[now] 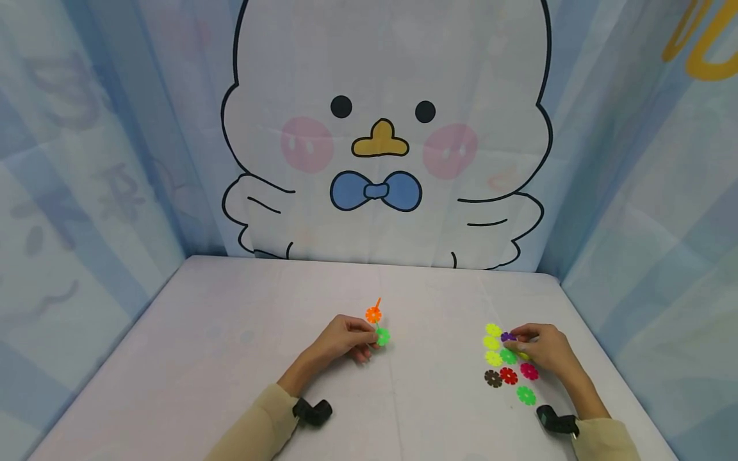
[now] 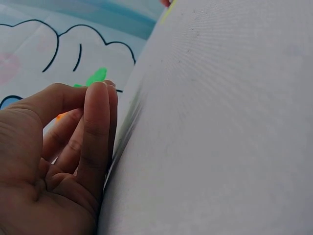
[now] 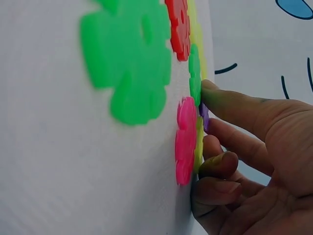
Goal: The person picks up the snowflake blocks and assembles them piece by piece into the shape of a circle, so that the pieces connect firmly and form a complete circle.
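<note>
My left hand [image 1: 346,337] pinches a green flower-shaped plastic disc [image 1: 383,337] between thumb and fingertips. An orange disc [image 1: 373,314] is joined to its far side, with another orange piece [image 1: 378,302] standing edge-on beyond that. In the left wrist view the green disc [image 2: 98,75] pokes out past the fingertips. Over on the right, my right hand [image 1: 546,349] has thumb and index finger at a purple disc [image 1: 507,337] among the loose ones. The right wrist view shows the purple disc [image 3: 205,117] between thumb and index finger, partly hidden behind a green disc [image 3: 194,73].
Yellow discs [image 1: 491,342] line the left of the loose group. Nearer me lie a brown disc [image 1: 492,379], a red disc [image 1: 508,376], a pink disc [image 1: 528,371] and a green disc [image 1: 526,396]. The white table [image 1: 230,333] meets printed curtains [image 1: 380,230] behind and at both sides.
</note>
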Tool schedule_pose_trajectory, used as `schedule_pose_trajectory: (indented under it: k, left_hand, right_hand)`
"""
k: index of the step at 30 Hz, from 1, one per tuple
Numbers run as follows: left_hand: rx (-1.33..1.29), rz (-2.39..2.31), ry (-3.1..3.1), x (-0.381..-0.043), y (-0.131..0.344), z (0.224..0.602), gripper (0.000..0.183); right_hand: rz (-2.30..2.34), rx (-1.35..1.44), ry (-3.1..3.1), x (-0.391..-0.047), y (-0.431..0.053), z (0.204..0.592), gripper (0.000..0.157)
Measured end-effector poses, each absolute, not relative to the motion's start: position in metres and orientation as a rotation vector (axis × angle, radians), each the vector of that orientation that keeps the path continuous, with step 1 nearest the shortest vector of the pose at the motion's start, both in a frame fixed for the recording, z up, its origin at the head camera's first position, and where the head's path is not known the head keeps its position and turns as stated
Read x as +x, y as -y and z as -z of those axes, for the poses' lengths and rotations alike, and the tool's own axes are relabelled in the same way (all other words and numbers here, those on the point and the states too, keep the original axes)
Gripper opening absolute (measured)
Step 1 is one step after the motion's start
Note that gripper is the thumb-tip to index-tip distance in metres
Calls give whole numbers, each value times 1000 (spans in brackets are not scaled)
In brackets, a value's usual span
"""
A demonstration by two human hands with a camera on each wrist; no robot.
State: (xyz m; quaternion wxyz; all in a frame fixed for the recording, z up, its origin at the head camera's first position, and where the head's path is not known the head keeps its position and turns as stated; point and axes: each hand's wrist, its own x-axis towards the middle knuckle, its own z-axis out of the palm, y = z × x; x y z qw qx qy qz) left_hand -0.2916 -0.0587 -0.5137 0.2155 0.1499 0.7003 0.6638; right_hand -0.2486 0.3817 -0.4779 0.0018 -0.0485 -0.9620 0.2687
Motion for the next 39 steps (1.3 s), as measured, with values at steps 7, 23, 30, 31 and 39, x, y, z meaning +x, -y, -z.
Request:
schedule_pose_trajectory:
  k: [7,23,30,31,39]
  left_hand:
    - [428,-1835,-1942,-292,59,514,23]
    - [419,-1832,-1952,-292,58,513,22]
    - [419,-1838,-1948,-292,59,514,21]
    - [420,-1839,-1946,-292,59,514,21]
    - [414,-1840,-1942,-292,59,514,21]
  right_hand:
    - [-840,-147,2993,-248,-378,477,41]
    - [-875,-148,2959,-247,-371,468,28]
    - [-949,-62,2941,-247,-356,467,23]
    - [-970,-47,2941,-247,-352,467,23]
    - [-1095,73,2974,-252,-317,472,21]
